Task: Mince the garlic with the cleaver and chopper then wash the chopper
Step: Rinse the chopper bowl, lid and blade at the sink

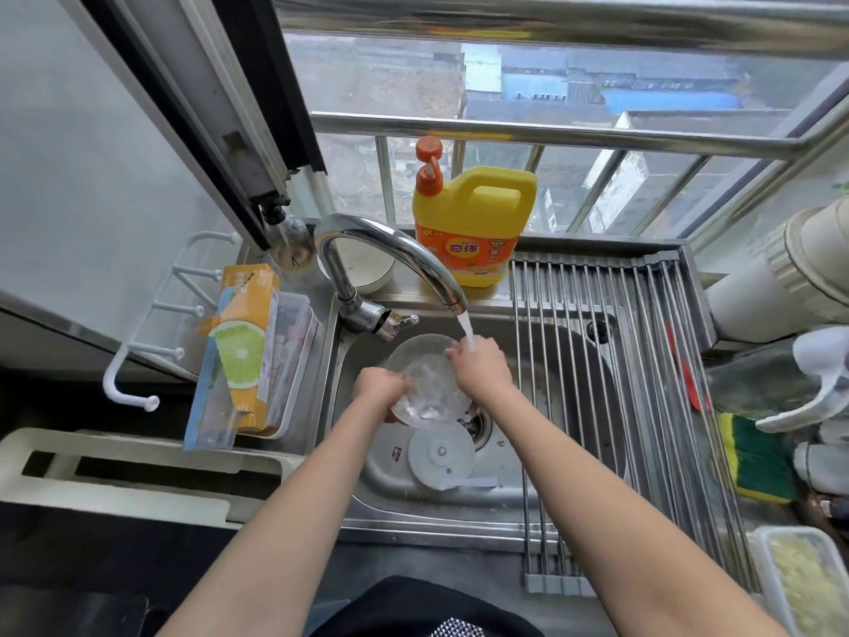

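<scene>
Over the steel sink (542,452) I hold the clear plastic chopper bowl (429,383) tilted under the running tap. My left hand (381,386) grips its left rim. My right hand (480,367) holds the right rim, and the water stream (466,331) from the faucet (390,255) falls onto its fingers. The white round chopper lid (441,457) lies flat on the sink floor below the bowl. A clear tub of minced garlic (808,586) sits at the bottom right corner. No cleaver is in view.
A yellow dish soap jug (478,223) stands on the ledge behind the sink. A roll-up steel drying rack (611,388) covers the sink's right part. A green and yellow sponge (753,462) lies to its right. A box of wrap (243,342) sits in a tray at left.
</scene>
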Demonstrator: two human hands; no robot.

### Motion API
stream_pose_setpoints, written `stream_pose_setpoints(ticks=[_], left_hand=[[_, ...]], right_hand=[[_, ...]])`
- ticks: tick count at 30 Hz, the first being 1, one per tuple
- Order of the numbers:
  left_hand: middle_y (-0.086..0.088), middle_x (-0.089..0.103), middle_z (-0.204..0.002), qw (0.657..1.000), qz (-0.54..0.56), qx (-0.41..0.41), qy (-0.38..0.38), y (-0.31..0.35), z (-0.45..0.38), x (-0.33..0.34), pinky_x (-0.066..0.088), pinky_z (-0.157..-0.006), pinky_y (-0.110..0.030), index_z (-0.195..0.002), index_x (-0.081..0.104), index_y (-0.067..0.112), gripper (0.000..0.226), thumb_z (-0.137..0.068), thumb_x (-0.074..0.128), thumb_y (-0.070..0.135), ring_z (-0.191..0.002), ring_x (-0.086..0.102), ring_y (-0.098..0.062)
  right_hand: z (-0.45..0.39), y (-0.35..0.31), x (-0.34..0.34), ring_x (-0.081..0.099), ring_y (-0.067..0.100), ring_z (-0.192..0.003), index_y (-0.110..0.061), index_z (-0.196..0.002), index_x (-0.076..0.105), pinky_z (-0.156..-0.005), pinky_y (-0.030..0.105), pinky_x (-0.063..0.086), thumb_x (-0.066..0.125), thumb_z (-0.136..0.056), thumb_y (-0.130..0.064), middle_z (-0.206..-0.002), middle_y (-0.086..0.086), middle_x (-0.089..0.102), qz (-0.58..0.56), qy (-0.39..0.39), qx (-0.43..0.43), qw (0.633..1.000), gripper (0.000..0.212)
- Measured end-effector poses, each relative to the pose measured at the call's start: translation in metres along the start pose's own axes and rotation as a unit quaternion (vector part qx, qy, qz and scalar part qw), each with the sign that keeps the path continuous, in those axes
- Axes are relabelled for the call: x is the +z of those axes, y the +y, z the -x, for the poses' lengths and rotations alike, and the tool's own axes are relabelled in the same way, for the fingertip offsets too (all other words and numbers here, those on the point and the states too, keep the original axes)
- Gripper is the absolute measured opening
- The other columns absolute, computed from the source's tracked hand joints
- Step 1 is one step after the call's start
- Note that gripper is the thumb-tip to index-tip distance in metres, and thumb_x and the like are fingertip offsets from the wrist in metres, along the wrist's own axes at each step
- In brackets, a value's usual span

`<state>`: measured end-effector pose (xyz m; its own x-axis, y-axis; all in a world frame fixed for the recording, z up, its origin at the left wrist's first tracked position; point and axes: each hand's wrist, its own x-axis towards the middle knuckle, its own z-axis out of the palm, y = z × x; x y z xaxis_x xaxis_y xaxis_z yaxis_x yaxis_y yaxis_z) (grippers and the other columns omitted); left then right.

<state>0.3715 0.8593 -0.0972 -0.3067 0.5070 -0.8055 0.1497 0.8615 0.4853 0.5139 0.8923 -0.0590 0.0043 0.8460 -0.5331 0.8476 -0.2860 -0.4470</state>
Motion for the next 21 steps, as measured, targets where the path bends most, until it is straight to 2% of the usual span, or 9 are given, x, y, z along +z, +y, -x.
stream_pose_setpoints(ticks=[3, 5, 7, 9, 10, 11, 15, 19, 21], left_hand=[[-0.015, 0.062, -0.099, 0.987, 0.142, -0.057, -0.052, -0.004, 0.002, 0.002, 0.056, -0.046, -0.033, -0.113, 0.058, 0.0, 0.029, -0.085, 0.054, -0.01, -0.086, 0.06, -0.027], [-0.019, 0.058, -0.111, 0.974, 0.193, -0.063, -0.1, 0.001, 0.008, 0.008, 0.058, -0.054, -0.039, -0.119, 0.05, 0.002, 0.036, -0.088, 0.041, -0.014, -0.102, 0.059, -0.035], [-0.019, 0.058, -0.114, 0.973, 0.2, -0.033, -0.112, 0.007, 0.009, 0.015, 0.058, -0.068, -0.046, -0.12, 0.048, 0.005, 0.044, -0.084, 0.034, -0.017, -0.104, 0.06, -0.037], [-0.016, 0.061, -0.116, 0.988, 0.127, 0.054, -0.069, 0.014, 0.005, 0.021, 0.06, -0.064, -0.043, -0.12, 0.053, 0.008, 0.046, -0.082, 0.038, -0.013, -0.1, 0.063, -0.033], [-0.013, 0.062, -0.115, 0.99, 0.088, 0.097, -0.051, 0.016, 0.002, 0.023, 0.06, -0.064, -0.042, -0.12, 0.055, 0.012, 0.047, -0.081, 0.042, -0.011, -0.101, 0.063, -0.031], [-0.009, 0.063, -0.11, 0.988, 0.069, 0.127, -0.046, 0.018, 0.002, 0.023, 0.06, -0.068, -0.041, -0.118, 0.056, 0.017, 0.049, -0.081, 0.043, -0.011, -0.102, 0.062, -0.03], [-0.003, 0.06, -0.1, 0.973, 0.142, 0.163, -0.078, 0.015, 0.012, 0.026, 0.055, -0.057, -0.023, -0.114, 0.052, 0.018, 0.058, -0.074, 0.046, -0.024, -0.098, 0.061, -0.025], [-0.016, 0.061, -0.097, 0.927, 0.357, 0.023, -0.11, 0.012, 0.014, 0.038, 0.053, -0.045, -0.023, -0.113, 0.052, 0.002, 0.043, -0.08, 0.048, -0.025, -0.067, 0.067, -0.02], [-0.017, 0.062, -0.088, 0.913, 0.376, -0.045, -0.154, 0.015, 0.02, 0.042, 0.058, -0.052, -0.029, -0.108, 0.054, 0.0, 0.022, -0.091, 0.047, -0.012, -0.052, 0.067, -0.019]], right_hand=[[0.011, 0.002, 0.008, 0.051, 0.025, -0.079, -0.006, -0.102, 0.061, -0.062, 0.024, 0.042, 0.038, -0.099, -0.017, -0.105, 0.016, 0.061, -0.13, 0.054, 0.031, 0.99, 0.026], [0.017, 0.007, 0.016, 0.048, 0.025, -0.082, -0.004, -0.112, 0.059, -0.044, 0.01, 0.038, 0.037, -0.1, -0.012, -0.104, 0.012, 0.055, -0.261, 0.091, 0.103, 0.955, 0.026], [0.019, 0.014, 0.029, 0.055, 0.028, -0.087, -0.01, -0.12, 0.056, -0.046, 0.012, 0.046, 0.036, -0.101, -0.011, -0.11, 0.007, 0.054, -0.432, 0.081, 0.209, 0.873, 0.028], [0.02, 0.015, 0.036, 0.062, 0.036, -0.093, -0.009, -0.12, 0.052, -0.06, 0.038, 0.059, 0.037, -0.101, -0.011, -0.114, 0.013, 0.059, -0.626, 0.001, 0.282, 0.727, 0.025], [0.021, 0.017, 0.039, 0.063, 0.039, -0.095, -0.008, -0.125, 0.051, -0.061, 0.046, 0.058, 0.039, -0.099, -0.007, -0.117, 0.017, 0.061, -0.674, -0.014, 0.278, 0.684, 0.028], [0.021, 0.02, 0.042, 0.065, 0.039, -0.092, -0.009, -0.127, 0.05, -0.056, 0.044, 0.058, 0.044, -0.097, -0.002, -0.119, 0.021, 0.061, -0.689, -0.008, 0.255, 0.678, 0.032], [0.02, 0.022, 0.041, 0.067, 0.024, -0.083, -0.018, -0.129, 0.053, -0.056, 0.033, 0.057, 0.044, -0.088, 0.014, -0.12, 0.011, 0.062, -0.682, 0.077, 0.152, 0.712, 0.052], [0.027, 0.013, 0.024, 0.058, 0.012, -0.11, -0.021, -0.134, 0.051, -0.078, 0.016, 0.052, 0.032, -0.08, 0.022, -0.132, -0.002, 0.054, -0.581, 0.155, 0.019, 0.799, 0.071], [0.028, 0.012, 0.013, 0.061, 0.009, -0.092, -0.029, -0.129, 0.055, -0.063, 0.01, 0.046, 0.039, -0.087, 0.005, -0.117, -0.007, 0.063, -0.414, 0.212, -0.005, 0.885, 0.057]])
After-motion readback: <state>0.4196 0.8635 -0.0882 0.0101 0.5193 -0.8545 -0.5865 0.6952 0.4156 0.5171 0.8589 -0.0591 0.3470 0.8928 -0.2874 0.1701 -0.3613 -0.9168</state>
